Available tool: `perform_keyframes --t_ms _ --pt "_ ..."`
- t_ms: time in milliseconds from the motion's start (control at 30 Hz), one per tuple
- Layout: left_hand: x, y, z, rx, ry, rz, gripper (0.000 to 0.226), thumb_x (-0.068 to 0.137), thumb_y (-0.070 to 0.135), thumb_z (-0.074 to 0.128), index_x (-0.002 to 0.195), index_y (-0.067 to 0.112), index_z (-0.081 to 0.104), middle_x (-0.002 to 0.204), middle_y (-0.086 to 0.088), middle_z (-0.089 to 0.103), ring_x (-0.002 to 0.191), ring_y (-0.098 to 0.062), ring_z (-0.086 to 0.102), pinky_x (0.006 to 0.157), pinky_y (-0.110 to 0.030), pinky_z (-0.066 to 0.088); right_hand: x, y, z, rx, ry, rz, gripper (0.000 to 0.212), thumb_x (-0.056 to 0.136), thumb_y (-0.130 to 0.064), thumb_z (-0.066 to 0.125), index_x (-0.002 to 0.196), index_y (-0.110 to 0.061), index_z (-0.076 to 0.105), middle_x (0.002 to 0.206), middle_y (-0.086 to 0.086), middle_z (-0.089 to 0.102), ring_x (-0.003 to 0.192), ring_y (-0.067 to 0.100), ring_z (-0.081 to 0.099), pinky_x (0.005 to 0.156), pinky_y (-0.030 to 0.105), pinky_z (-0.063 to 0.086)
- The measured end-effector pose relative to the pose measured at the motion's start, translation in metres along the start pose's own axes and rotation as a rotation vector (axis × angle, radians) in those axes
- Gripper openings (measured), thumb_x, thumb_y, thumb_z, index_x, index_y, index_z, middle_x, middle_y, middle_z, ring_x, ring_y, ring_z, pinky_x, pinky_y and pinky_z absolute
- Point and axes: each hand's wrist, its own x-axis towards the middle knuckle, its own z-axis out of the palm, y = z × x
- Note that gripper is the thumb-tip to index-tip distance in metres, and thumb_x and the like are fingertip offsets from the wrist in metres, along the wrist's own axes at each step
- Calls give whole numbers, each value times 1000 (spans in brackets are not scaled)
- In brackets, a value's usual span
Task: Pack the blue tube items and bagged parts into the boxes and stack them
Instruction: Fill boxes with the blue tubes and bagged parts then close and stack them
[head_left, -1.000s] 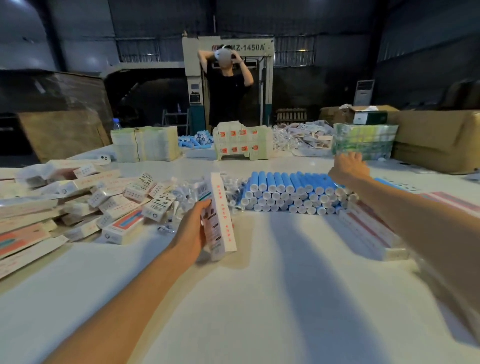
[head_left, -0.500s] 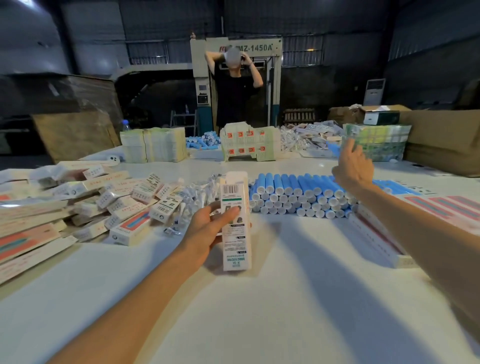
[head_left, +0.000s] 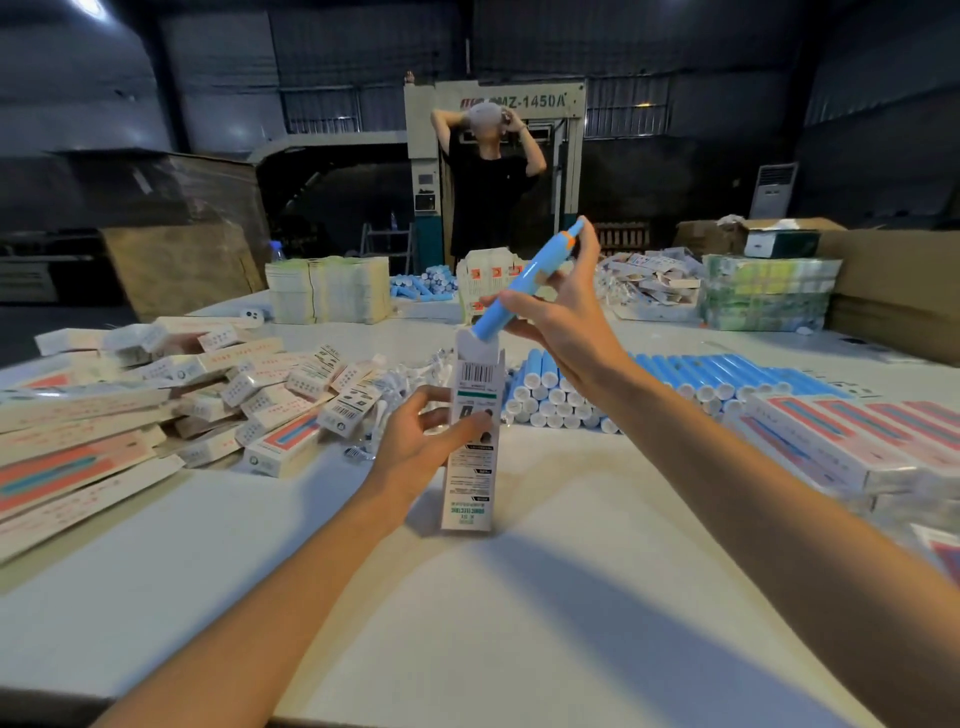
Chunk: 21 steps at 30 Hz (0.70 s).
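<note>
In the head view, the left hand (head_left: 421, 441) gripped a white box (head_left: 470, 467) that stood upright on the table (head_left: 519, 623), with the fingers curled round its middle. The right hand (head_left: 561, 322) held a blue tube (head_left: 519, 286) between thumb and fingers. The tube was tilted, and its lower end was just at the open top of the box. From the box, the stacked blue tubes (head_left: 675, 374) lay at 2 o'clock, the heap of boxes (head_left: 156, 415) at 9 o'clock and the bagged parts (head_left: 410, 376) at 11 o'clock. A person in black (head_left: 488, 202) stood at 12 o'clock.
</note>
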Motion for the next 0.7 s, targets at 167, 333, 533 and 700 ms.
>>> perform_keyframes --t_ms 167,333,533,700 --pt "-4 4 3 22 -32 37 46 81 42 91 112 22 63 109 7 82 101 -12 77 83 -34 58 1 7 5 -289 -14 44 74 96 -9 69 149 -35 26 129 29 59 112 41 67 98 56 58" --pt "-4 6 2 32 -11 73 43 85 41 88 116 23 63 109 10 82 101 -8 77 79 -23 58 -2 10 8 -707 -44 -89 38 96 -31 67 127 -24 45 101 8 71 90 23 70 81 51 61" --pt "-2 3 -9 54 78 119 34 95 34 81 123 30 61 107 31 74 100 12 69 71 -6 53 -16 38 15 -985 -183 -199 38 109 -49 42 137 -24 52 121 -1 65 97 16 65 84 48 57" --pt "3 -13 -16 17 195 72 26 102 36 71 123 34 54 114 14 74 97 5 73 65 -13 57 -10 77 3 -847 126 -139 27 110 -13 45 132 -9 59 127 8 66 100 19 61 86 41 56"
